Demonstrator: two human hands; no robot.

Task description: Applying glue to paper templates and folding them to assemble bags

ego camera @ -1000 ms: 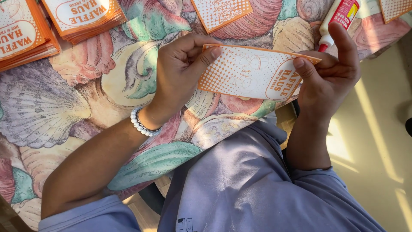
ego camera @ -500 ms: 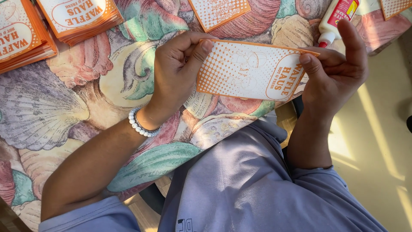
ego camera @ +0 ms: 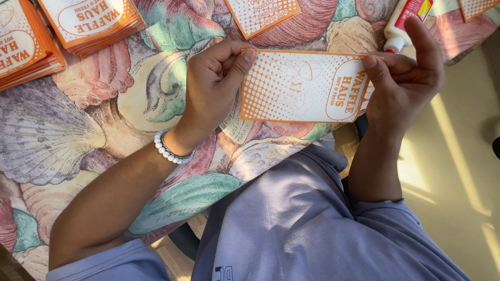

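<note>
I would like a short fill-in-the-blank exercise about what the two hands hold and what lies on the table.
1. Both hands, the left hand and the right hand, hold one flat orange and white ____.
2. The left wrist wears a bracelet of white ____.
3. The tablecloth is printed with large ____.
4. The glue bottle lies beyond the ____ hand.

Missing words: paper bag; beads; seashells; right

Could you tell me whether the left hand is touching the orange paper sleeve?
Touching. The head view shows the left hand pinching the sleeve at its end, thumb pressed on the printed face.
</note>
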